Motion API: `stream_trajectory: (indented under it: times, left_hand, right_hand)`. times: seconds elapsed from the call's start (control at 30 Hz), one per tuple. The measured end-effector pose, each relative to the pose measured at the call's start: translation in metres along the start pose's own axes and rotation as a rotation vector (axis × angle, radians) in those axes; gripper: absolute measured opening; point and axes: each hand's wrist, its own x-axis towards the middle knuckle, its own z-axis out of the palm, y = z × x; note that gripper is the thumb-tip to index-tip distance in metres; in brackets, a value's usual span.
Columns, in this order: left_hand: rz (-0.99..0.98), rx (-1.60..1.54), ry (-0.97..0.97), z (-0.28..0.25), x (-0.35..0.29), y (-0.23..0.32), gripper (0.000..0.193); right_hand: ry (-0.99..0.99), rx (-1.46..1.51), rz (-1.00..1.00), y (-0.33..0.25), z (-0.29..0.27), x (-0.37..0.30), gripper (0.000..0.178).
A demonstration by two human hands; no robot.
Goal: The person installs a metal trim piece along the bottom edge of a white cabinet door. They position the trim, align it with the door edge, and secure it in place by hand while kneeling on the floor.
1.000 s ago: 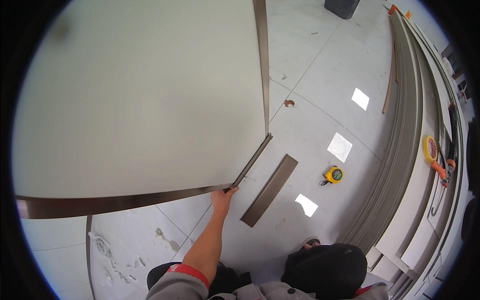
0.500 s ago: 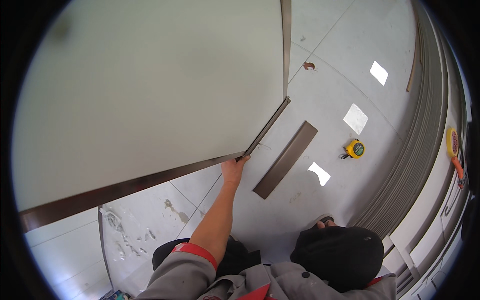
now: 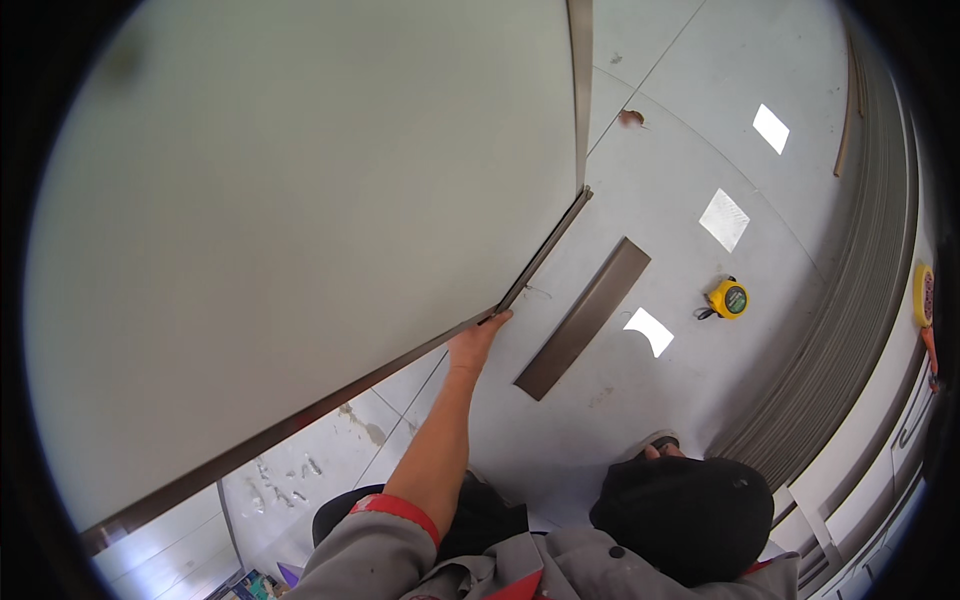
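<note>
A large pale panel [image 3: 320,200] with brown metal edging fills the left and upper part of the view. My left hand [image 3: 478,340] is closed round its near brown edge, close to the corner where a short brown edge strip [image 3: 545,245] runs away to the right. The fingertips are partly hidden under the edging. Right of that corner, a flat brown strip [image 3: 583,318] lies on the floor, apart from the hand. Nowhere in the picture does my right hand show.
A yellow tape measure [image 3: 729,298] lies on the pale tiled floor. Long grey-brown profiles [image 3: 850,270] are stacked along the right side. Beyond them are a roll of yellow tape [image 3: 923,293] and an orange-handled tool [image 3: 931,355]. Clear plastic scraps [image 3: 285,480] lie at lower left.
The panel's near left edge has come lower and closer, covering more of the floor and plastic scraps there. My left hand keeps its grip near the corner. The view has shifted slightly.
</note>
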Motion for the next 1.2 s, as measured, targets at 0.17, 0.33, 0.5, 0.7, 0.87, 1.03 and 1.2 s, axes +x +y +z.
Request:
stream_trajectory:
  times: [0.17,0.33,0.5,0.7,0.87,1.03,1.2]
  left_hand:
    - [-0.056,0.021,0.027,0.009,0.0,0.007,0.033]
    - [-0.166,0.088,-0.076,0.009,0.0,0.023,0.037]
    - [-0.128,0.255,-0.156,-0.007,-0.008,0.011,0.046]
    - [-0.129,0.272,-0.399,-0.095,-0.074,0.08,0.045]
    - [-0.169,0.527,-0.482,-0.269,-0.205,0.172,0.038]
    - [-0.451,0.838,-0.712,-0.442,-0.296,0.233,0.055]
    - [-0.427,0.785,-0.659,-0.51,-0.316,0.334,0.049]
  right_hand:
    - [0.009,-0.039,-0.009,0.001,-0.004,0.003,0.027]
    - [0.072,-0.121,-0.021,-0.008,-0.003,0.002,0.031]
    - [0.039,-0.23,0.053,-0.031,-0.008,0.006,0.038]
    - [0.097,-0.303,0.061,0.008,0.006,0.005,0.038]
    - [-0.083,0.006,0.091,-0.061,-0.073,-0.057,0.033]
    - [0.135,0.161,0.288,-0.085,-0.192,-0.229,0.026]
    - [0.001,-0.199,0.125,-0.088,-0.302,-0.332,0.021]
